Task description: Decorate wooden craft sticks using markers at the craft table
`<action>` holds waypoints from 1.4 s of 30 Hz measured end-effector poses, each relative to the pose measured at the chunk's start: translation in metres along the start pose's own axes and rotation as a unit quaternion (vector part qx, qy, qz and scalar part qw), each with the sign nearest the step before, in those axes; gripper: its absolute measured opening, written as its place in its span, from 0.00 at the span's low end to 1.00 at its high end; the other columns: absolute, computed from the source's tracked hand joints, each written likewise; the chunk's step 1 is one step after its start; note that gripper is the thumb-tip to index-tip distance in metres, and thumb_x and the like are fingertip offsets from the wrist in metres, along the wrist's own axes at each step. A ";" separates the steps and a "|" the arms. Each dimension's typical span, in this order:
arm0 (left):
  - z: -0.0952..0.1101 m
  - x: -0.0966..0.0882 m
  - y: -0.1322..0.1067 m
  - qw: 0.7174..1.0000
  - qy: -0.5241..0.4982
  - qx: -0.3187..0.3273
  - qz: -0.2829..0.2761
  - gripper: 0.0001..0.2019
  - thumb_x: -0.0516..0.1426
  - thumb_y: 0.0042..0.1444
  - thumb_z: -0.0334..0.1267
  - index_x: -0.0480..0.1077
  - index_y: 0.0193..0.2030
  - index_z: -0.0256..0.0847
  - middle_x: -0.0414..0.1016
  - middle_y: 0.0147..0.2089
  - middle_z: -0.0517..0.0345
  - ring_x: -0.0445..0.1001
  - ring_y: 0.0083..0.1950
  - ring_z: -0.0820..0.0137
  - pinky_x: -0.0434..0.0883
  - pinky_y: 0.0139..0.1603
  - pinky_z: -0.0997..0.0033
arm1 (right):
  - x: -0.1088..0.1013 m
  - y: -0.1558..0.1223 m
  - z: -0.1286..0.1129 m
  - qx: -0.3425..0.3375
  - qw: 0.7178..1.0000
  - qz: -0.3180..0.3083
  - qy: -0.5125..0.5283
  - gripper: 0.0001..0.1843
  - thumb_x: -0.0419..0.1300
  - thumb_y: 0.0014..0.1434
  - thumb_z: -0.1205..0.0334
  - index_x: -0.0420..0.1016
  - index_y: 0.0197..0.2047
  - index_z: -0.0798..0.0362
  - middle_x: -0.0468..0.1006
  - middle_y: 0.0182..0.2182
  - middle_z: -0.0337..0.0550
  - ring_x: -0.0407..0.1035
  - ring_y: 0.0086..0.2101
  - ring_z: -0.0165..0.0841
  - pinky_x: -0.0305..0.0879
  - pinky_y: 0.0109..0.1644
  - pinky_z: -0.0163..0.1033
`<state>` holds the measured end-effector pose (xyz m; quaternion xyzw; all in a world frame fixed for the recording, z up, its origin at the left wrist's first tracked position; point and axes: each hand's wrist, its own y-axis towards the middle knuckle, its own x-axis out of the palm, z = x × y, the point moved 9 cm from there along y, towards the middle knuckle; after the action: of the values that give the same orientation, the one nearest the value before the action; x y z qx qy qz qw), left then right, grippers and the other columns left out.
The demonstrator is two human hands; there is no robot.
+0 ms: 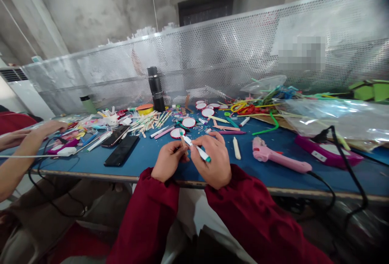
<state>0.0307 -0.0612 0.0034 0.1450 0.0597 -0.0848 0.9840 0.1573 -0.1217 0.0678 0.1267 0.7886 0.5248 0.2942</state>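
Both my hands are together above the front edge of the blue table [146, 156]. My right hand [212, 160] is closed around a white marker [197, 149] with a green end, pointing left and up. My left hand [168, 160] is closed, pinching a small wooden stick [183, 140] right next to the marker's tip. A red-rimmed white disc [177, 133] lies on the table just beyond my fingers. Both my sleeves are dark red.
A pink glue gun [278, 156] with a black cord lies to the right, two black phones [120, 144] to the left. Sticks, discs, a black flask [156, 89] and plastic bags crowd the back. Another person's arm [21, 150] reaches in at the left.
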 end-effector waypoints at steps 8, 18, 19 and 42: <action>0.002 0.000 0.001 1.000 0.010 0.006 0.003 0.12 0.57 0.56 0.44 0.68 0.28 0.37 0.70 0.24 0.61 0.68 0.27 0.74 0.66 0.30 0.75 | 0.000 0.000 0.000 0.001 1.000 0.003 -0.007 0.02 0.56 0.61 0.64 0.68 0.36 0.49 0.78 0.29 0.37 0.72 0.34 0.34 0.56 0.57 0.49; 0.000 -0.001 0.001 1.000 0.017 0.008 -0.001 0.13 0.57 0.57 0.45 0.68 0.28 0.38 0.71 0.25 0.60 0.69 0.28 0.72 0.67 0.32 0.74 | 0.000 0.000 0.001 0.008 1.000 0.000 -0.003 0.03 0.55 0.61 0.64 0.69 0.35 0.49 0.78 0.30 0.37 0.72 0.34 0.34 0.56 0.58 0.49; 0.000 -0.001 0.001 1.000 0.014 0.007 -0.001 0.13 0.57 0.57 0.45 0.69 0.28 0.38 0.71 0.25 0.60 0.69 0.28 0.72 0.67 0.32 0.73 | 0.000 0.000 0.001 0.006 1.000 -0.002 -0.002 0.03 0.55 0.61 0.64 0.69 0.35 0.49 0.78 0.30 0.37 0.72 0.34 0.34 0.55 0.58 0.49; 0.000 0.001 0.000 1.000 0.020 0.006 -0.008 0.11 0.56 0.57 0.43 0.68 0.30 0.37 0.71 0.25 0.61 0.69 0.28 0.72 0.68 0.32 0.74 | 0.001 0.000 0.000 -0.004 1.000 -0.003 -0.002 0.02 0.55 0.62 0.64 0.69 0.36 0.49 0.78 0.30 0.37 0.72 0.34 0.33 0.55 0.57 0.48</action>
<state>0.0321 -0.0614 0.0027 0.1517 0.0804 -0.0898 0.9810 0.1559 -0.1210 0.0679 0.1236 0.7861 0.5271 0.2982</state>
